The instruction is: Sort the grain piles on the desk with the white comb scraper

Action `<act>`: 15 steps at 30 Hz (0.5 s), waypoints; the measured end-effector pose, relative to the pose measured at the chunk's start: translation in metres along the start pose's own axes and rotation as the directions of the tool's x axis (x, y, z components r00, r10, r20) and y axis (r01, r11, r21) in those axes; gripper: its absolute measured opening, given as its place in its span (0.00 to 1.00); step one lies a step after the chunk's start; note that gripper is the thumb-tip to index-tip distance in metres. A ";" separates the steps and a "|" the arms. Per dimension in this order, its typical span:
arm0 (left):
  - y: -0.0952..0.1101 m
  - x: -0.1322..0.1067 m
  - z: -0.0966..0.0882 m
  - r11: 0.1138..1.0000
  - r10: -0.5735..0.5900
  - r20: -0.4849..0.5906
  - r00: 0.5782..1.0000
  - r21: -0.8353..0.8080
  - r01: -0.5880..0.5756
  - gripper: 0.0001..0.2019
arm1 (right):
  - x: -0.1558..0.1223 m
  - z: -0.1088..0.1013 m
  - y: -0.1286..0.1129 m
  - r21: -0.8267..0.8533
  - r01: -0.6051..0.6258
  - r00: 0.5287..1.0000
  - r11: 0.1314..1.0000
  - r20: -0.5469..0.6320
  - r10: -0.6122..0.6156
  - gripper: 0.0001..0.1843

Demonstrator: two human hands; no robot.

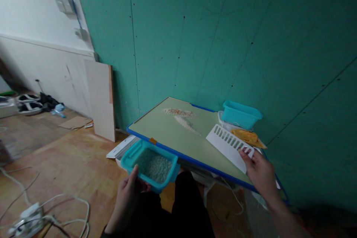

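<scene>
My left hand point(128, 189) grips the near rim of a turquoise plastic tub point(131, 156), with the thumb over the edge. Pale grains point(156, 165) lie inside it, and it is held just off the table's front edge. In my right hand point(258, 169) is a white flat scraper point(224, 148) with a row of slots along its upper edge, held by its right end over the table point(156, 126). Toward the back of the tabletop are a strip of orange-brown grains point(178, 112) and a whitish streak of grains point(185, 123).
A second turquoise tub point(241, 114) stands at the table's back right, beside a yellow packet point(247, 137). Green wall panels point(209, 44) rise behind the table. A board point(100, 100) leans at the wall. A power strip point(29, 219) with cables lies on the floor at left.
</scene>
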State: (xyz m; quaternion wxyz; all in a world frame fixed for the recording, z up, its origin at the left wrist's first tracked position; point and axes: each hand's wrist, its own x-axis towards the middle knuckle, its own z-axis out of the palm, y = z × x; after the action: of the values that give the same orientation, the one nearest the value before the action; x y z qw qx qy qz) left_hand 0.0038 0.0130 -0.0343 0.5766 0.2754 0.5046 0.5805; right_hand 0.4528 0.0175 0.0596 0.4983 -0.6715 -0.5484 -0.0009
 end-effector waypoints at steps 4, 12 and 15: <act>-0.002 0.004 -0.008 0.998 -0.067 0.038 0.997 0.002 0.067 0.33 | 0.001 0.009 -0.005 -0.045 0.051 0.999 0.998 0.003 -0.051 0.26; -0.008 0.014 -0.014 0.991 -0.118 0.027 0.993 -0.059 0.119 0.36 | 0.030 0.052 -0.028 -0.032 0.161 0.982 0.986 0.106 -0.157 0.20; -0.007 0.010 -0.011 0.994 -0.100 0.037 0.994 -0.032 0.101 0.36 | 0.040 0.072 -0.037 -0.015 0.198 0.973 0.980 0.127 -0.195 0.17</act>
State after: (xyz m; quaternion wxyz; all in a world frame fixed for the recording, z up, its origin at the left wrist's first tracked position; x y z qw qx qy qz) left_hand -0.0051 0.0190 -0.0465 0.6186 0.2500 0.4977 0.5542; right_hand 0.4021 0.0915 0.0700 0.4511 -0.6195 -0.6422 -0.0155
